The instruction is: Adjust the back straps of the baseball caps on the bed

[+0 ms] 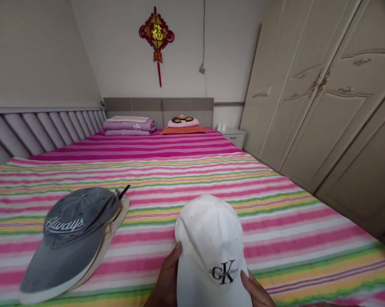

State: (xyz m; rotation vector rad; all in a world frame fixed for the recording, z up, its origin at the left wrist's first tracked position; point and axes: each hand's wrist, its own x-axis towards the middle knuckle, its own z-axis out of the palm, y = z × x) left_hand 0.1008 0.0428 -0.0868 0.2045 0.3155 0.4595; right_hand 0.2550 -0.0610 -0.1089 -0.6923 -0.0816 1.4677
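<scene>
A white cap (208, 230) with black letters on its front is held at the bottom centre, brim toward the camera. My left hand (168, 275) grips its left side, thumb against the fabric. On the right side of the brim, my right hand (258, 290) closes with its fingertips on the edge. The other fingers of both hands are hidden by the cap or the frame's edge. To the left, a grey cap (80, 217) with white lettering lies on top of a beige cap (117, 221) on the striped sheet (147, 256).
Folded purple bedding (128, 125) and a pink folded item (183, 123) on an orange one lie by the headboard (186, 105). A railing (45, 132) runs along the left; a wardrobe (307, 106) and nightstand (235, 137) stand on the right.
</scene>
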